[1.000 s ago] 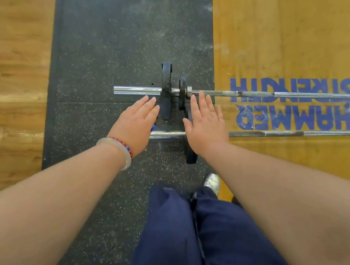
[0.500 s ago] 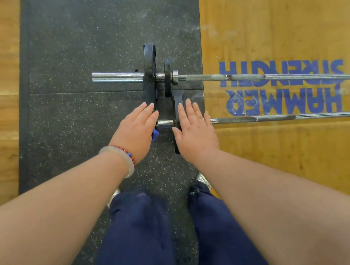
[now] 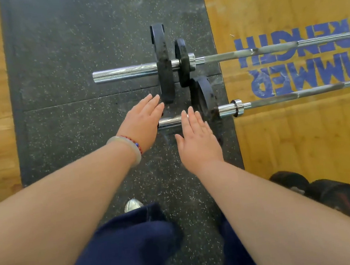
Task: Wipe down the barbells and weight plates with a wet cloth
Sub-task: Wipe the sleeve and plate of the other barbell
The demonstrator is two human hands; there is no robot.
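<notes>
**Head view: items**

1. Your left hand (image 3: 141, 123): palm down, fingers straight and close together, covering the free end of the near barbell (image 3: 275, 99). It grips nothing that shows. A beaded bracelet (image 3: 127, 147) sits at the wrist.
2. Your right hand (image 3: 198, 145): flat with straight fingers, its tips lying over the same chrome sleeve just beside the near plate (image 3: 204, 98). Likely placed there to steady the bar against rolling.
3. Wet cloth: not visible. It may lie beneath your left palm, but this cannot be confirmed.
4. Near plate: black, upright on the sleeve, resting on the rubber mat (image 3: 73, 56), which likely serves to spare the floor.
5. Far barbell (image 3: 123, 72): lies parallel to the near one and apart from your hands. It carries a large plate (image 3: 163, 68) and a small plate (image 3: 182, 61).
6. Wooden platform (image 3: 302, 150): blue lettering, with both shafts running across it.
7. Dark rounded weights (image 3: 338, 198): near your right forearm; type uncertain.

Assessment: wiping of the near sleeve appears to be in hand; the plates and the far bar look yet to be done.
</notes>
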